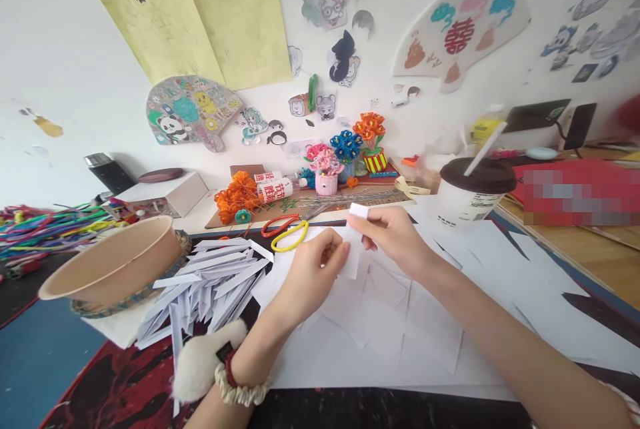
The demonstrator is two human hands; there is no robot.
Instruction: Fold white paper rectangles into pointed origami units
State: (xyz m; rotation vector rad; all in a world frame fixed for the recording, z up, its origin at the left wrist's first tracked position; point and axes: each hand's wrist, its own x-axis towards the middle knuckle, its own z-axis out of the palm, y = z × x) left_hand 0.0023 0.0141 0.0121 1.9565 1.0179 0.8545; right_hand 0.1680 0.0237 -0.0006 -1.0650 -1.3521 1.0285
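Note:
Between my two hands is a small piece of white paper (356,252), its top end folded over. My right hand (393,232) pinches the folded top between thumb and fingers. Lower on the left edge, my left hand (320,262) grips the same paper with thumb and curled fingers. Loose white paper pieces (383,302) lie under and in front of my hands on larger white sheets (345,365). To the left of my left hand is a heap of narrow folded paper strips (210,282). Scissors with red and yellow handles (290,234) lie just beyond it.
A tan oval bowl (110,262) stands on the left. A lidded cup with a straw (475,192) stands at the right. Pipe-cleaner flowers (327,162) line the back by the wall. A white fluffy object (203,359) lies beside my left wrist.

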